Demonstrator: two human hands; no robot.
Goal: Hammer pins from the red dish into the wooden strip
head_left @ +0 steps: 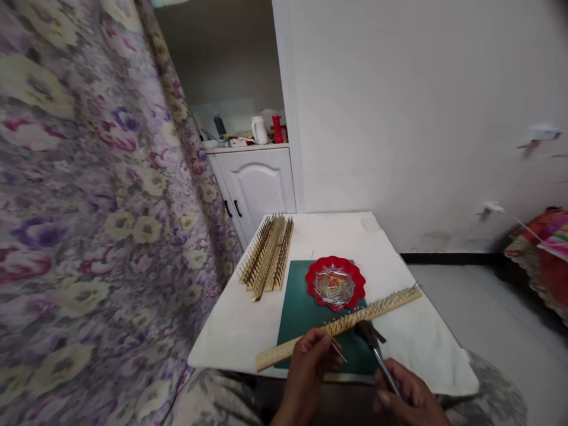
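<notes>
Between the fingertips of my left hand (314, 355) is a thin nail (339, 352), held just in front of a long wooden strip (277, 355). Rows of nails stand up from the strip's middle and right part, while its left end shows bare wood with small marks or holes. My right hand (406, 393) is wrapped round the metal handle of a hammer (385, 368); the dark head is close to the strip's front edge. Under the strip lies a green mat (297, 299). A red scalloped dish (310, 284) full of loose nails sits behind the strip.
Several nail-studded wooden strips (268, 260) lie at the left of the white-covered table (231, 340). One loose nail (312, 253) is near the dish. A flowered curtain (102, 236) hangs at left, with a white cabinet (257, 183) and wall (399, 118) behind.
</notes>
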